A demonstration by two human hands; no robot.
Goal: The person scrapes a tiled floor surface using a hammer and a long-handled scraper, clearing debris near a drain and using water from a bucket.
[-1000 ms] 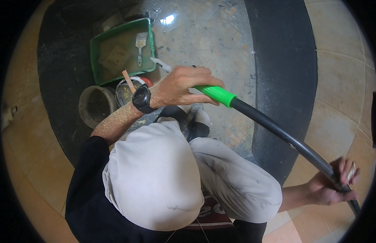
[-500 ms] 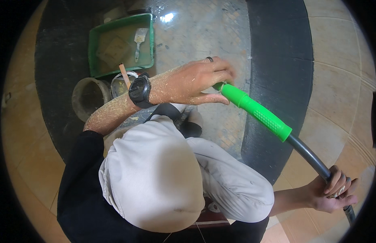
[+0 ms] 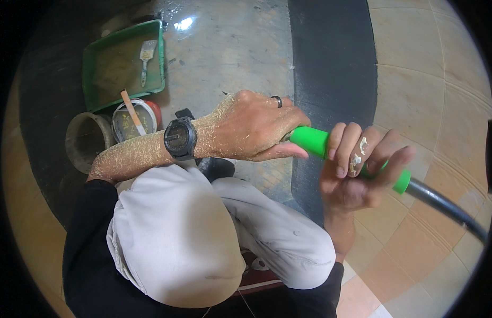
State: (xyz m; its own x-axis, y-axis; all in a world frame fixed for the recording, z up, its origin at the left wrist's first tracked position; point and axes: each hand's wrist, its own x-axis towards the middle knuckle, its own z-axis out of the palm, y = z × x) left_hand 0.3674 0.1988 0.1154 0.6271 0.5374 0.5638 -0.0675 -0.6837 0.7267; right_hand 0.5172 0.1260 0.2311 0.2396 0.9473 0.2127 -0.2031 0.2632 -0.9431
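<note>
A bright green ribbed sleeve (image 3: 310, 141) sits on a black tube (image 3: 442, 201) that runs off toward the lower right. My right hand (image 3: 357, 164) is wrapped round the sleeve, with white smears on its fingers. At the sleeve's left end, my left hand (image 3: 251, 127) is closed over a narrow dark part that is mostly hidden beneath the palm and fingers. Pale shavings or dust coat this hand and forearm. It wears a black ring, and a black watch (image 3: 179, 139) is on the wrist.
A green tray (image 3: 162, 66) holds murky liquid and a paintbrush (image 3: 145, 62). Nearer stand a grimy bucket (image 3: 79, 143) and a small tub (image 3: 119, 121) with a wooden stick (image 3: 132, 111) in it. Dark bands (image 3: 333, 58) flank the grey wet-looking surface; tiles (image 3: 410, 90) lie beyond.
My right hand has moved up and left from the black tube onto the green sleeve. The tube now lies flatter. The view has shifted, so the tray and buckets appear further left.
</note>
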